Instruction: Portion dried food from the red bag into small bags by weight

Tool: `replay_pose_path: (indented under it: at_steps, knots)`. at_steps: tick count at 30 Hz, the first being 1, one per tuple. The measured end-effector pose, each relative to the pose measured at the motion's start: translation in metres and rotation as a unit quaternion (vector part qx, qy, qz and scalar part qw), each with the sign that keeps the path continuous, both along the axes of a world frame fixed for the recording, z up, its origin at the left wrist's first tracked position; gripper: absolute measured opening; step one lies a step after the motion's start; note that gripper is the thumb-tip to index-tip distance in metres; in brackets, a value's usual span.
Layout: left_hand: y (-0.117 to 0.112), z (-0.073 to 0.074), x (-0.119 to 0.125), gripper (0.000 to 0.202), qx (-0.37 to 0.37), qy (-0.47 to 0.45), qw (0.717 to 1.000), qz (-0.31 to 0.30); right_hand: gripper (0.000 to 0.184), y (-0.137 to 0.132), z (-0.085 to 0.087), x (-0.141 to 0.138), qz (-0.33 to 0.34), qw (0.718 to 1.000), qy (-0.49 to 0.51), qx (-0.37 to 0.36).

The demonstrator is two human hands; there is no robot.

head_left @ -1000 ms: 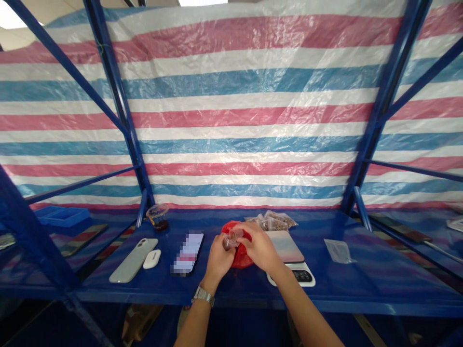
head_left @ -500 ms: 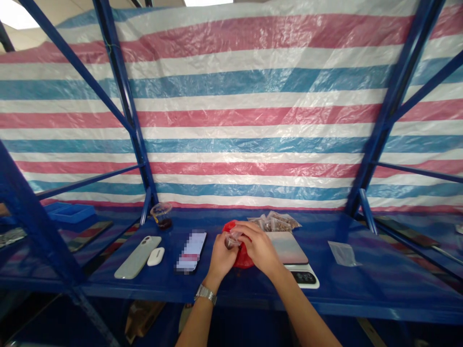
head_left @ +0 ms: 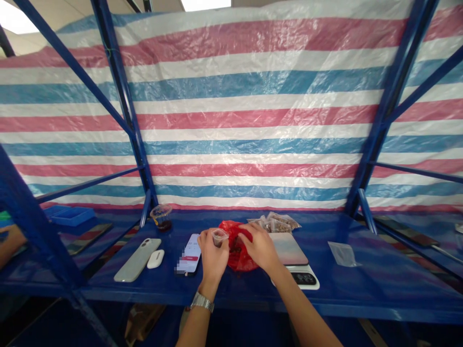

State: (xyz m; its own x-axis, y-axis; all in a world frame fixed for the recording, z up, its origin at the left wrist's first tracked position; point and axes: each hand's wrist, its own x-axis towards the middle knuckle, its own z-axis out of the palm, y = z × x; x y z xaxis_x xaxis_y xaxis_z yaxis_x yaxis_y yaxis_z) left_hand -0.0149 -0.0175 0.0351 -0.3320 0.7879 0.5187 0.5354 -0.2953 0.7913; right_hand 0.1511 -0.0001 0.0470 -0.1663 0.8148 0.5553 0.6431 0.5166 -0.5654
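Observation:
My left hand is closed around a small clear plastic bag, its mouth upward and something dark inside. Just right of it, a red plastic bag lies open on the blue shelf, with dark brownish bits showing in its mouth. My right hand is at the right rim of that red bag, thumb and fingers curled over the plastic; its fingertips are partly hidden. Beside my right forearm sits a white scale with a silver plate and dark display. Several filled clear bags lie behind the scale.
An empty clear bag lies to the right. On the left are a lit phone, a pale phone, a white earbud case and a cup of dark liquid. Blue rack posts flank the shelf. Another person's hand shows far left.
My hands have moved apart. My left hand has shifted left with the small clear bag, and the red bag's open mouth now shows. Another person's hand has appeared at far left.

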Motion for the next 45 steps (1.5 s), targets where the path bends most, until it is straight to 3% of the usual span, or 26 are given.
replay_pose_path:
  at_steps: [4,6,13,17,20,23,26,29,33,45]
  knots:
    - [-0.005,0.003,0.003,0.012,0.001,-0.030,0.995,-0.094,0.019,-0.020,0.014,-0.009,0.120,0.986,0.112,-0.020]
    - [-0.007,0.003,0.006,0.014,-0.017,-0.036,0.990,-0.132,0.016,-0.025,0.016,-0.012,0.136,0.980,0.140,-0.030]
    - [-0.018,0.005,0.019,0.027,-0.100,0.024,0.977,-0.186,0.016,-0.013,0.005,-0.001,0.088,0.952,0.274,-0.105]
    - [-0.020,0.001,0.028,0.055,-0.079,0.029,0.971,-0.223,0.028,-0.004,0.004,0.018,0.033,0.929,0.357,-0.094]
    - [-0.017,-0.005,0.031,0.073,-0.051,0.019,0.975,-0.217,0.041,0.003,0.005,0.048,-0.029,0.921,0.380,-0.082]
    - [-0.014,-0.008,0.031,0.065,-0.036,0.027,0.978,-0.203,0.043,0.009,-0.001,0.086,-0.107,0.929,0.340,-0.098]
    - [-0.012,-0.009,0.029,0.053,-0.033,0.042,0.975,-0.214,0.031,0.012,-0.014,0.115,-0.184,0.947,0.233,-0.121]
    - [-0.011,-0.010,0.027,0.044,-0.033,0.060,0.973,-0.220,0.024,0.009,-0.025,0.130,-0.226,0.954,0.159,-0.114]
    - [-0.011,-0.009,0.028,0.026,-0.029,0.087,0.966,-0.243,0.033,0.003,-0.029,0.145,-0.284,0.956,0.025,-0.068]
    - [-0.016,0.000,0.031,0.019,-0.028,0.124,0.956,-0.264,0.033,-0.011,-0.028,0.183,-0.303,0.949,0.045,-0.072]
